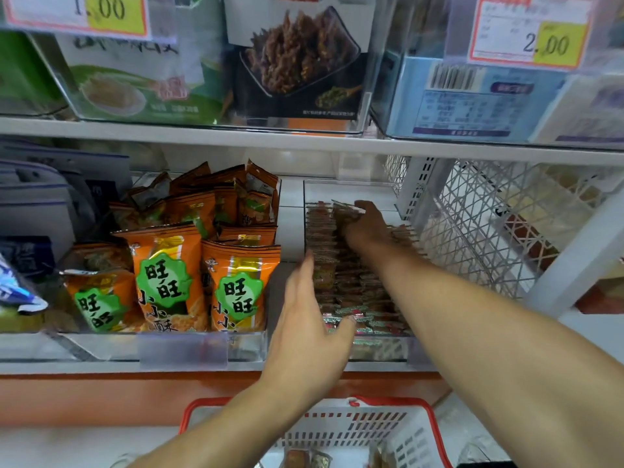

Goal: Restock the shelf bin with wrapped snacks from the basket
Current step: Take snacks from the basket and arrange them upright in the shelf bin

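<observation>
Basket [415, 434] sitting nearest, below shelf, few snacks [305, 458] left inside. Left hand [309, 327] fingers straight, flat against bin [381, 349] side, holding nothing. Right hand [366, 224] fingers curling over wrapped packets [341, 282] at bin's rear, apparently pressing row; actual grip unclear. Step: packing stock in. Next: reaching down for more.

Two hands [366, 224], one basket [398, 434], three front orange packets [165, 275].

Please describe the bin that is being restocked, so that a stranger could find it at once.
On the lower shelf, right of the orange snack bags, stands a clear bin. It holds tight rows of small flat wrapped snacks, unlike the big upright bags beside it.
</observation>
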A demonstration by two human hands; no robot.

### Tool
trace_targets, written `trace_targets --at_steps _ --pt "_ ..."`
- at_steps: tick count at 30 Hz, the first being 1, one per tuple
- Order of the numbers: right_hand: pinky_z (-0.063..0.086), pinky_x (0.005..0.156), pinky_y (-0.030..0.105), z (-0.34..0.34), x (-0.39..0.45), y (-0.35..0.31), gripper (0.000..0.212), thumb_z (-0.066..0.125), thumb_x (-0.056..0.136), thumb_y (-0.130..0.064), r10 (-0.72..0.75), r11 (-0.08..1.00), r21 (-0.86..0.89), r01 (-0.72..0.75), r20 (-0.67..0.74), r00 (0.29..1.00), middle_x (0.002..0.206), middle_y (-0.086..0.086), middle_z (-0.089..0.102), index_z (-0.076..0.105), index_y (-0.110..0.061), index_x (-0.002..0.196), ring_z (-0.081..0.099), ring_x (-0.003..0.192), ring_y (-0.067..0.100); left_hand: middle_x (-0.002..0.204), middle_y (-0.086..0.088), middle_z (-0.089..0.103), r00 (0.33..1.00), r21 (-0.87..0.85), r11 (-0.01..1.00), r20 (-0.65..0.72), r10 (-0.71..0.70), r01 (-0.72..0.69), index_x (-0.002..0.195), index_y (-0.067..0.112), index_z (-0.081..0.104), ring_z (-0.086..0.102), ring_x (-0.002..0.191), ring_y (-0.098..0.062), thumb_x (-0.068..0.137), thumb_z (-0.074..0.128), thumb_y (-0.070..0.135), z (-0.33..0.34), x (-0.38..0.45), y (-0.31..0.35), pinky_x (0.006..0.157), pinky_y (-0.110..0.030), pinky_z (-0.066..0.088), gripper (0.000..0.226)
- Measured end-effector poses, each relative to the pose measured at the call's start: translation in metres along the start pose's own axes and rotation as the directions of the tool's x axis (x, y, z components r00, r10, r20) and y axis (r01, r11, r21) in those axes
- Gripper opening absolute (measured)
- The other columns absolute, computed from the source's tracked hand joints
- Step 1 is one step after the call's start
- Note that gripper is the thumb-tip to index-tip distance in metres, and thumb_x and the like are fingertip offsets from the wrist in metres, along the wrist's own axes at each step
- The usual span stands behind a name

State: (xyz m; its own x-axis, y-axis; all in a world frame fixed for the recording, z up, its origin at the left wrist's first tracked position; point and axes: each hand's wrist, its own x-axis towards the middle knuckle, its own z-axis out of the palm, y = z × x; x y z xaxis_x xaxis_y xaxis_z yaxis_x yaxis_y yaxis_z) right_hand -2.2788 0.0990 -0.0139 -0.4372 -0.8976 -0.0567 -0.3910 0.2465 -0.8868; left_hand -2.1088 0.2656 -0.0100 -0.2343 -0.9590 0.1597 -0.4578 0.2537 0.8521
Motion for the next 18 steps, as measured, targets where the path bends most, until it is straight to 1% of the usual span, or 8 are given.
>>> trace_targets --at_steps 2,4,6,7,11,14,16,18 --pt "0.038 0.056 0.013 0.001 -0.003 0.001 0.066 0.055 0.092 0.003 -0.057 0.994 -0.092 0.059 0.027 0.998 0.133 0.009 0.06 0.04 -0.027 0.148 0.056 0.091 0.018 0.16 0.016 0.019 1.0 -0.003 1.0 0.005 0.001 -0.001 0.16 0.037 0.003 0.023 0.134 0.007 0.09 0.069 0.032 -0.001 0.0 -0.001 0.105 -0.018 0.024 0.096" --pt "0.048 0.08 0.021 0.002 -0.008 -0.002 0.068 0.052 0.092 0.005 -0.146 0.973 -0.173 0.153 0.055 0.988 0.141 0.011 0.055 0.039 -0.024 0.151 0.058 0.111 0.026 0.162 0.016 0.016 1.0 0.001 1.0 0.016 0.002 -0.002 0.16 0.038 0.002 0.022 0.138 0.003 0.09 0.068 0.033 -0.002 0.0 -0.002 0.106 -0.017 0.023 0.096" --pt "0.04 0.104 0.031 0.003 -0.012 -0.005 0.062 0.051 0.093 0.005 -0.218 0.93 -0.285 0.235 0.09 0.972 0.147 0.014 0.05 0.041 -0.016 0.15 0.05 0.132 0.031 0.163 0.019 0.01 0.999 0.02 1.0 0.035 -0.01 0.009 0.158 0.041 -0.001 0.021 0.143 0.0 0.091 0.067 0.036 -0.002 -0.001 -0.002 0.107 -0.017 0.022 0.095" --pt "0.038 0.105 0.03 0.003 -0.012 -0.006 0.058 0.05 0.092 0.006 -0.243 0.907 -0.324 0.268 0.114 0.963 0.145 0.017 0.051 0.045 -0.01 0.148 0.049 0.132 0.033 0.164 0.02 0.007 0.999 0.031 0.999 0.047 -0.021 0.02 0.158 0.043 -0.002 0.021 0.146 -0.003 0.091 0.066 0.038 -0.002 -0.001 -0.003 0.108 -0.018 0.022 0.095" --pt "0.038 0.086 0.023 -0.004 -0.01 -0.008 0.039 0.055 0.09 0.007 -0.307 0.86 -0.377 0.343 0.155 0.939 0.125 0.02 0.066 0.064 -0.002 0.126 0.06 0.116 0.036 0.166 0.02 0.001 0.995 0.06 0.997 0.084 -0.046 0.041 0.157 0.044 0.001 0.022 0.15 -0.01 0.091 0.065 0.041 -0.003 -0.001 -0.005 0.11 -0.022 0.022 0.092" --pt "0.038 0.1 0.023 -0.01 -0.008 -0.006 0.046 0.058 0.09 0.007 -0.305 0.856 -0.382 0.349 0.174 0.937 0.132 0.02 0.061 0.06 -0.005 0.135 0.056 0.124 0.034 0.165 0.019 0.007 0.997 0.064 0.997 0.071 -0.04 0.035 0.157 0.042 0.011 0.027 0.147 -0.008 0.091 0.067 0.038 -0.006 -0.002 -0.005 0.11 -0.02 0.022 0.087" --pt "0.031 0.115 0.026 -0.013 -0.009 -0.005 0.063 0.059 0.091 0.006 -0.28 0.869 -0.374 0.325 0.171 0.945 0.149 0.015 0.045 0.046 -0.016 0.149 0.045 0.137 0.031 0.165 0.022 0.006 0.998 0.07 0.997 0.047 -0.039 0.036 0.156 0.043 0.015 0.024 0.146 -0.005 0.091 0.069 0.036 -0.008 -0.004 -0.004 0.109 -0.016 0.016 0.085" --pt "0.023 0.114 0.022 -0.02 -0.015 -0.006 0.07 0.06 0.092 0.005 -0.286 0.88 -0.356 0.316 0.134 0.949 0.156 0.01 0.033 0.038 -0.022 0.154 0.037 0.143 0.027 0.163 0.025 0.004 0.999 0.07 0.997 0.024 -0.027 0.026 0.156 0.042 0.019 0.018 0.143 0.004 0.091 0.07 0.034 -0.01 -0.009 -0.004 0.103 -0.003 0.004 0.083"
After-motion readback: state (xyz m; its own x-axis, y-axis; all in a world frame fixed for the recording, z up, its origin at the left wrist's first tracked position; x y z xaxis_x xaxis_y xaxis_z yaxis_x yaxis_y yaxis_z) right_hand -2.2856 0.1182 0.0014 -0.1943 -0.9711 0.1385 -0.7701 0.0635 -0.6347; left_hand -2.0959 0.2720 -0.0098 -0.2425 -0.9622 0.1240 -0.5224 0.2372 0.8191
